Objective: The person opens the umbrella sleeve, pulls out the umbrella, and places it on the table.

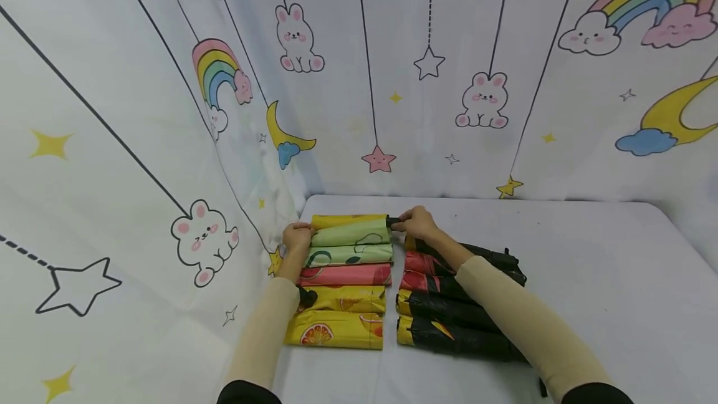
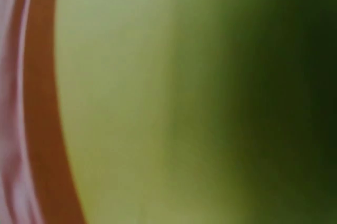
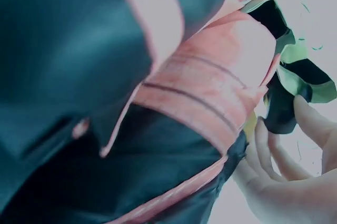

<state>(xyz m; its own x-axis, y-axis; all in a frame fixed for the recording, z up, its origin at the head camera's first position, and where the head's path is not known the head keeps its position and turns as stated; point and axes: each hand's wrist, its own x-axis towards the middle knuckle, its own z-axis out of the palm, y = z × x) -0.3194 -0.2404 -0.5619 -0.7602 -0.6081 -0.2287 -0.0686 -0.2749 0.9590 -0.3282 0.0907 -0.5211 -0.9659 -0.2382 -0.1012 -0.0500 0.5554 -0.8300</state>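
Observation:
Two neat rows of rolled fruit-print folding umbrellas lie on the white table. At the far end of the left row, a pale green umbrella (image 1: 348,234) lies between my hands. My left hand (image 1: 297,239) grips its left end; the left wrist view is filled by blurred green fabric (image 2: 116,97). My right hand (image 1: 416,224) pinches a black piece (image 1: 392,221) at its right end. In the right wrist view, thumb and fingers (image 3: 310,116) hold this black piece (image 3: 281,113) beside green-edged fabric (image 3: 292,79).
Nearer in the left row are another green umbrella (image 1: 350,255), a pink one (image 1: 344,275) and yellow ones (image 1: 336,330); a yellow one (image 1: 348,220) lies behind. Black umbrellas with coloured ends (image 1: 454,336) form the right row, under my right forearm. A patterned curtain (image 1: 348,98) hangs behind.

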